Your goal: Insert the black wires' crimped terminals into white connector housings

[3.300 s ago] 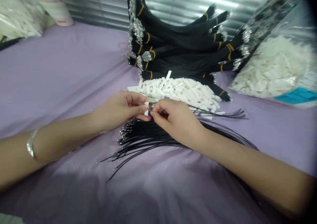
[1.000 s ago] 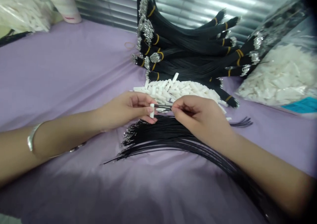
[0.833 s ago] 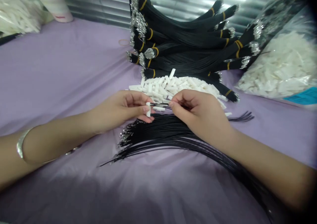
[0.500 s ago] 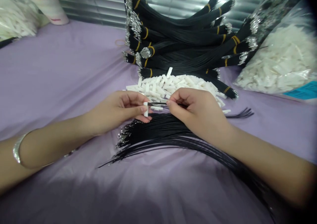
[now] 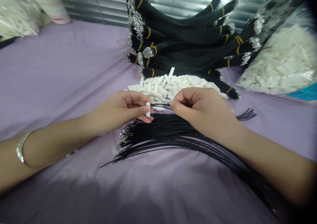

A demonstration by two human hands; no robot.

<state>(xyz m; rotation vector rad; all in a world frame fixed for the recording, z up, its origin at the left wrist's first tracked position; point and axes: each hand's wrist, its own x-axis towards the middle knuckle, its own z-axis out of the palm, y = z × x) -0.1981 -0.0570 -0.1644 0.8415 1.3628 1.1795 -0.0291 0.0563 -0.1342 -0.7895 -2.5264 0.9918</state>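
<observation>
Between thumb and fingers, my left hand (image 5: pixel 131 107) pinches a small white plastic connector housing (image 5: pixel 148 109), held upright. Several thin black wires (image 5: pixel 160 104) run from the housing's upper end into my right hand (image 5: pixel 198 105), whose thumb and forefinger are closed on them. The wires' far ends come out beyond my right hand and fan out to the right. Whether their tips sit inside the housing is too small to tell. Below both hands lies a spread of loose black wires (image 5: pixel 168 130) with silvery metal terminals at the left end. Just behind is a heap of white housings (image 5: pixel 178 83).
Bundles of black wires (image 5: pixel 188 39) tied with yellow bands are stacked at the back, before a slatted blind (image 5: pixel 96 6). A clear bag of white pieces (image 5: pixel 284 62) stands right, another bag (image 5: pixel 17 16) left, beside a pale cup (image 5: pixel 53 6). A purple cloth (image 5: pixel 74 59) covers the table.
The whole view has shifted slightly, so everything sits a little further right. Both hands keep the same grip on the housing and the wires.
</observation>
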